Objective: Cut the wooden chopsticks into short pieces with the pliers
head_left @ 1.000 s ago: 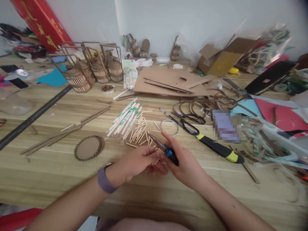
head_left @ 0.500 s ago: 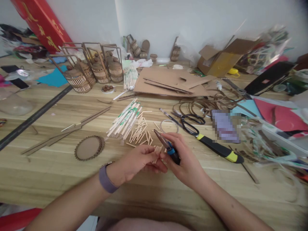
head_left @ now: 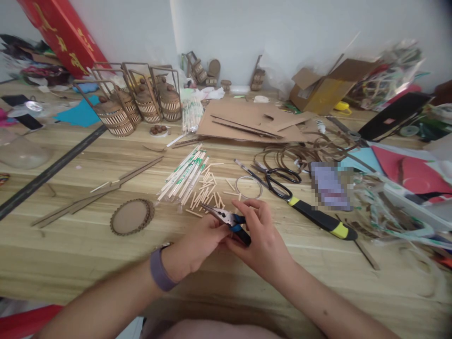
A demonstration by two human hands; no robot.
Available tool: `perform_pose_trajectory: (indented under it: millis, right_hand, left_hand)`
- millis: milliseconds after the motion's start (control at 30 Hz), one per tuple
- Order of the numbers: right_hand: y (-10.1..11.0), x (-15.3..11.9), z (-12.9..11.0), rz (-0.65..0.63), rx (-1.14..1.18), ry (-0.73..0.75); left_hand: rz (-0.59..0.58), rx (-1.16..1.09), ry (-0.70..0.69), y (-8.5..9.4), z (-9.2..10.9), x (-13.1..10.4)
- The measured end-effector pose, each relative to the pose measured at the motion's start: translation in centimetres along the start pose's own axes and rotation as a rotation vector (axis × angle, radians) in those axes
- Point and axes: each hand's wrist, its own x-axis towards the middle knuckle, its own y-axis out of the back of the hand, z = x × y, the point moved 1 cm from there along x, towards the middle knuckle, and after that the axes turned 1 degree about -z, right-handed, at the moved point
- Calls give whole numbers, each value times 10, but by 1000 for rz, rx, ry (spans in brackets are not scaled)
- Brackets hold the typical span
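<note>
My right hand [head_left: 259, 235] is closed around needle-nose pliers [head_left: 226, 217] with dark and blue handles. Their jaws point to the upper left, slightly apart, crossing over my left hand [head_left: 203, 240]. My left hand is closed, its thumb close to the pliers, and its fingertips are mostly hidden. The short wooden sticks seen in it a moment ago are now out of sight. Just beyond the hands lies a loose pile of short cut sticks [head_left: 206, 190]. Paper-wrapped chopsticks [head_left: 183, 172] lie in a bundle behind that pile.
Scissors [head_left: 278, 181], a wire ring [head_left: 249, 187] and a black-and-yellow-handled tool [head_left: 318, 219] lie to the right. Round cardboard discs [head_left: 130, 217] rest at left. Small handled baskets [head_left: 144, 106] stand behind, beside a cardboard sheet [head_left: 243, 113]. Coiled brown strips [head_left: 300, 150] spread at right.
The pliers have turned and shifted left, their jaws now over my left hand. My left hand has drawn slightly nearer and rotated, hiding the short sticks in its fingers.
</note>
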Motion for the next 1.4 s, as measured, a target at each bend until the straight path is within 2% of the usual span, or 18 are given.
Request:
perform_pose_trajectory:
  millis: [167, 233, 333, 467, 533, 700, 867, 1100, 1400]
  right_hand:
    - [4, -1, -1, -63, 28, 14]
    - [11, 0, -3, -95, 87, -28]
    - [29, 3, -3, -166, 202, -162]
    - [59, 2, 8, -391, 353, -444]
    - [70, -3, 15, -490, 436, -519]
    - [81, -20, 25, -707, 615, -705]
    - [78, -17, 19, -709, 666, -780]
    - [71, -2, 6, -755, 702, -748]
    - [67, 2, 1, -778, 745, -768]
  left_hand:
    - [34, 45, -29, 1, 4, -3]
    - [14, 37, -15, 3, 7, -3]
    - [-38, 41, 4, 6, 13, -4]
    - [-35, 137, 25, 7, 20, -8]
    - [-32, 192, 38, 6, 22, -10]
    - [-69, 241, 48, 6, 20, -13]
    - [-142, 247, 31, 5, 16, -12]
    - [-232, 255, 32, 1, 15, -15]
    - [-271, 250, 23, 3, 11, -12]
